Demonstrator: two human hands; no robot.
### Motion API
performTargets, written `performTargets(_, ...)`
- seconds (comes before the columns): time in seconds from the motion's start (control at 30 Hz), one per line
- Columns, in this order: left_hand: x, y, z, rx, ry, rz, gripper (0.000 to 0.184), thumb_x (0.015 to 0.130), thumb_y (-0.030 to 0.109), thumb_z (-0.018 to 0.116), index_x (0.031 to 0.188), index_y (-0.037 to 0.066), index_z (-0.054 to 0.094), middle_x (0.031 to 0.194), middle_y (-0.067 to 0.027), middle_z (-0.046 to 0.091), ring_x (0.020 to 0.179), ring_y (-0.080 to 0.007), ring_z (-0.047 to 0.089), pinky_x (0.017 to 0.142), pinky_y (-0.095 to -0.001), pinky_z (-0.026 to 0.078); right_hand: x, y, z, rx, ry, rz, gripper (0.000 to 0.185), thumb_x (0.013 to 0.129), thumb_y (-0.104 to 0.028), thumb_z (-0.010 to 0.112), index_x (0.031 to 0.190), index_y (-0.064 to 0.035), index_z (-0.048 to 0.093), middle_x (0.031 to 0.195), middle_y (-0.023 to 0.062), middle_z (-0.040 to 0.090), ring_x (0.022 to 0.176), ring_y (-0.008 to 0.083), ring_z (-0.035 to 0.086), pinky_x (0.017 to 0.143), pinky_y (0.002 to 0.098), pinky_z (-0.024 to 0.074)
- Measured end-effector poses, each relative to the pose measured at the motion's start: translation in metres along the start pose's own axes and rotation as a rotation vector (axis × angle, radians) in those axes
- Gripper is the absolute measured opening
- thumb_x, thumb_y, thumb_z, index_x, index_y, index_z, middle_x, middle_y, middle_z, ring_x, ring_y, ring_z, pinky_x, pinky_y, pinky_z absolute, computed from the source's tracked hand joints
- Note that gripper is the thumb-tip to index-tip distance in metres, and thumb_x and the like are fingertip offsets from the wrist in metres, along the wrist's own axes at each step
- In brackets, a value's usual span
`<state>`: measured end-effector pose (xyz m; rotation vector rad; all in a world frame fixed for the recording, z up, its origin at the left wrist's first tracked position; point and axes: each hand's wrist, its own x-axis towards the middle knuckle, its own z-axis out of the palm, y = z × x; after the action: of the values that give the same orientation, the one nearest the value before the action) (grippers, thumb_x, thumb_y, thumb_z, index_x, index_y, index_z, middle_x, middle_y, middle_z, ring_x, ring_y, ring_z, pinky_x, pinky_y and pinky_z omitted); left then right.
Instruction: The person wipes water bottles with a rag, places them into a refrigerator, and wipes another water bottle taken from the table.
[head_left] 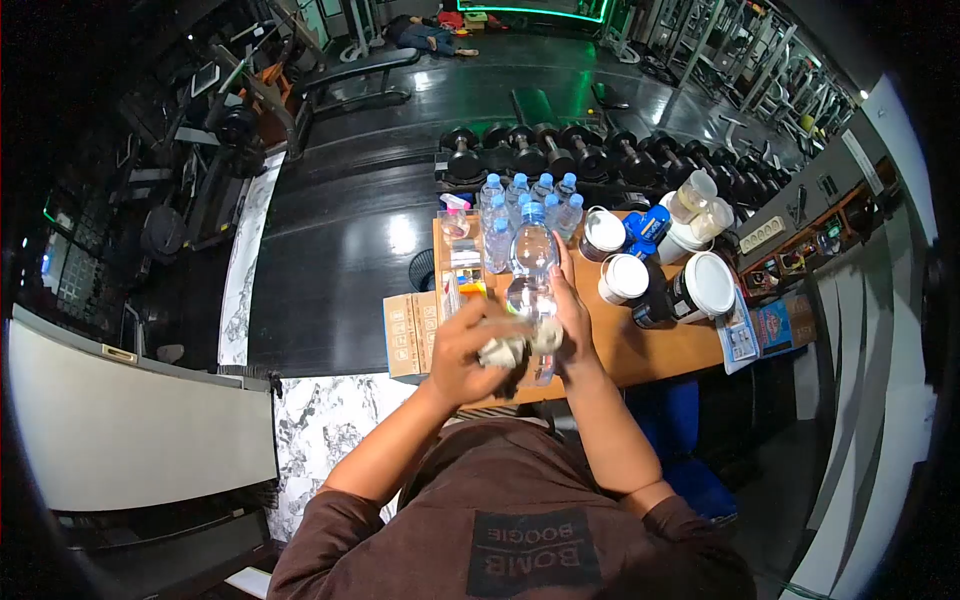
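Note:
A large clear plastic bottle [533, 250] with a blue cap stands upright in front of my chest, over the near part of the wooden table [650, 350]. My right hand [572, 315] is wrapped around its right side. In my left hand [470, 350] is a crumpled whitish cloth [503, 351], pressed against the lower left of the bottle. Motion blurs the left fingers a little, and the cloth hides part of the bottle. Just behind, several smaller water bottles [496, 245] with blue caps stand grouped together.
White-lidded tubs [705, 285] and a blue item [648, 230] crowd the table's right side. A cardboard box [410, 335] sits at its left edge. Dumbbells [585, 150] line a rack behind. A person [425, 38] lies on the floor far back.

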<state>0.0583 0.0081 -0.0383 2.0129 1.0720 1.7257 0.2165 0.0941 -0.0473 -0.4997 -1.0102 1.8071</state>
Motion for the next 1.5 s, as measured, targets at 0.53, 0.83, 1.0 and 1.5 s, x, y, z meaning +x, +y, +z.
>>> performTargets(0.53, -0.005, 0.005, -0.008, -0.060, -0.241, 0.048, 0.032, 0.075, 0.015, 0.079, 0.105, 0.006, 0.084, 0.096, -0.0144, 0.073, 0.086, -0.0276, 0.071, 0.076, -0.0387, 0.055, 0.014, 0.015, -0.013, -0.036, -0.005, -0.022, 0.057, 0.118, -0.032, 0.038, 0.171, -0.0172, 0.021, 0.147, 0.0123, 0.056, 0.110, 0.0195, 0.069, 0.095, 0.0351, 0.0607)
performTargets(0.83, -0.001, -0.003, 0.006, 0.109, -0.014, -0.089, 0.030, 0.075, 0.014, 0.078, 0.104, 0.006, 0.081, 0.092, -0.0116, 0.064, 0.084, -0.0273, 0.063, 0.075, -0.0385, 0.051, 0.011, 0.013, -0.007, -0.109, 0.007, -0.028, 0.057, 0.118, -0.027, 0.034, 0.172, -0.0130, 0.021, 0.163, 0.0113, 0.040, 0.145, 0.0205, 0.046, 0.121, 0.0364, 0.0387)
performTargets(1.0, -0.032, 0.008, 0.011, 0.141, -0.022, -0.041, 0.029, 0.077, 0.016, 0.085, 0.104, 0.007, 0.082, 0.089, -0.0111, 0.062, 0.080, -0.0268, 0.064, 0.071, -0.0365, 0.051, 0.024, 0.026, -0.032, -0.093, 0.061, -0.038, 0.056, 0.118, -0.033, 0.036, 0.171, -0.0208, 0.020, 0.129, 0.0129, 0.063, 0.101, 0.0207, 0.071, 0.083, 0.0367, 0.0638)
performTargets(1.5, -0.008, -0.004, -0.021, 0.079, 0.277, -0.061, 0.030, 0.075, 0.000, 0.068, 0.102, 0.001, 0.081, 0.098, -0.0154, 0.069, 0.089, -0.0262, 0.067, 0.078, -0.0334, 0.053, 0.009, -0.008, -0.003, 0.044, -0.020, 0.022, 0.073, 0.109, -0.030, 0.058, 0.170, -0.0202, 0.020, 0.152, 0.0107, 0.052, 0.127, 0.0215, 0.061, 0.104, 0.0401, 0.0546)
